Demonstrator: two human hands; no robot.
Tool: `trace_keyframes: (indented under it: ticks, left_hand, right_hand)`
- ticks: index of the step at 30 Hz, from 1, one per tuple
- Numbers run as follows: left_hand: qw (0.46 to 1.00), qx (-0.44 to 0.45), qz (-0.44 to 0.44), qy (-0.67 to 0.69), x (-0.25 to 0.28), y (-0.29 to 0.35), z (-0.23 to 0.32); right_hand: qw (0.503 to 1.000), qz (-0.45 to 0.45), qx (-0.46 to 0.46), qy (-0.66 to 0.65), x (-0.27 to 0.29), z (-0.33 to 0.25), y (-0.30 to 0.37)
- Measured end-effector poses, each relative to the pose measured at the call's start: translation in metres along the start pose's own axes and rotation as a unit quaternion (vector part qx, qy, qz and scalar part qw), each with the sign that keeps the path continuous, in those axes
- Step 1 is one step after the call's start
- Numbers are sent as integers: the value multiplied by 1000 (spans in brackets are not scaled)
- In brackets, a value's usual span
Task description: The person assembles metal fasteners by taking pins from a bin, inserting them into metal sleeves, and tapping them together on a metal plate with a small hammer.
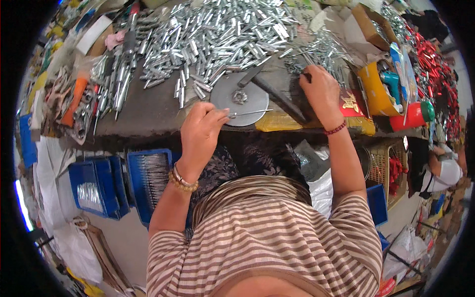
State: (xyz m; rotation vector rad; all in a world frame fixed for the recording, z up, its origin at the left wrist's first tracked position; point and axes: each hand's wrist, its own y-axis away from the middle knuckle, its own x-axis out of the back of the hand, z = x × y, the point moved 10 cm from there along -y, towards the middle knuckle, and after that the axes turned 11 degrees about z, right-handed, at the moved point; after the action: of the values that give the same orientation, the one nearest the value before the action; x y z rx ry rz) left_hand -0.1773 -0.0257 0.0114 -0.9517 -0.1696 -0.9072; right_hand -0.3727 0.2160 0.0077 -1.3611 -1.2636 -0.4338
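Pinched between the thumb and fingers of my left hand (199, 136) is a thin metal rod (255, 112), pointing right across the near part of a round grey metal disc (225, 94). My right hand (321, 94) reaches to a heap of thin metal pins (324, 49), its fingers curled together at the near edge. What these fingers hold, if anything, I cannot make out. Between my hands lies a hammer (283, 100), its head over the far right part of the disc and its dark handle slanting toward me.
A large pile of silvery metal tubes (222, 37) covers the bench's far side. Screwdriver-like tools (118, 79) lie left. On the right stand a yellow container (378, 91) and a red jar (410, 116) with a green lid. Blue bins (148, 173) sit below the bench edge.
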Motion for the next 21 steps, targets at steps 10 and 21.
trace_keyframes:
  ticks: [10, 21]
  left_hand:
    - [1000, -19, -3, -16, 1, 0, 1]
    - [1000, -20, -2, -18, 3, 1, 1]
  right_hand:
    - [916, -85, 182, -348, 25, -149, 47]
    - [904, -79, 293, -301, 22, -175, 55]
